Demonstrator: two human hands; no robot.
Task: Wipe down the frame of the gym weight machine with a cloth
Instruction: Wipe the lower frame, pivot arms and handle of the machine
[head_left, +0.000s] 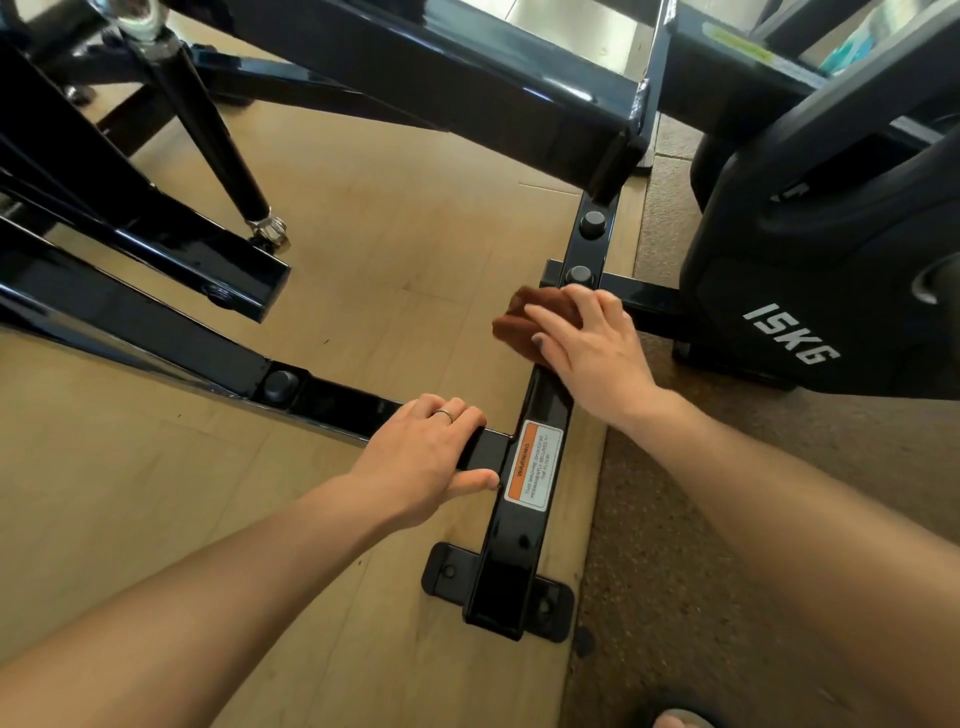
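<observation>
step: wiping floor rail (524, 525) | right hand (587, 348) presses brown cloth (524, 322) flat beneath its fingers | left hand (431, 457) grips crossbar (343, 402) | advice: keep palm pressure even, cover bolt cap (579, 274) just beyond the fingertips

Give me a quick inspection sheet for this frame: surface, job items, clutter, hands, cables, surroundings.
Surface: light wooden floor panel under the machine; speckled rubber matting to the right.
Job's things: black frame base bar running away from the camera, with an orange and white warning label; side bar joins it from the left; brown cloth lies on the base bar.
Clutter: nothing seen.
Hands: right hand presses the cloth flat on the base bar; left hand grips the side bar near the joint, ring on one finger.
Cables: nothing seen.
Surroundings: weight plate marked 15KG at right; angled black struts at upper left.
</observation>
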